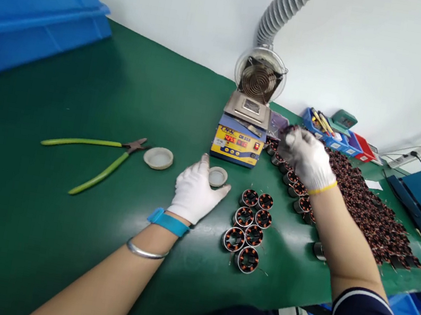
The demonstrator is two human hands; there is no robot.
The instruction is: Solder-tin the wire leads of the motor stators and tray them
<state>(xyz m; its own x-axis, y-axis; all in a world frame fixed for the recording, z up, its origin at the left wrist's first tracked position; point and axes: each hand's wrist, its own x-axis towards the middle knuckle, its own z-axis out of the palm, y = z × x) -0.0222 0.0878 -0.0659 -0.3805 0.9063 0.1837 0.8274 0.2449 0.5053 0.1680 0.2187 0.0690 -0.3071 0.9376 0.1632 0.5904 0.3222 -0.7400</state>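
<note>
My left hand [197, 190], in a white glove, rests on the green table with thumb and index finger spread around a small round dish [217, 177]; nothing is held in it. My right hand [308, 155], gloved too, is raised over the row of motor stators and blurred by motion. Its fingers are closed around a dark piece [288, 131] that looks like a motor stator. Between my hands a group of stators in metal rings [244, 217] stands in two columns, copper windings showing. The solder pot [237, 145] with a lit red display sits just beyond.
Green-handled cutting pliers [103, 161] lie spread at left beside a second dish [158, 158]. Blue bins [38, 5] are stacked far left. A fume fan [261, 77] with a hose stands behind the pot. Many dark stators [363, 210] cover the right side; small coloured bins [336, 142] stand behind.
</note>
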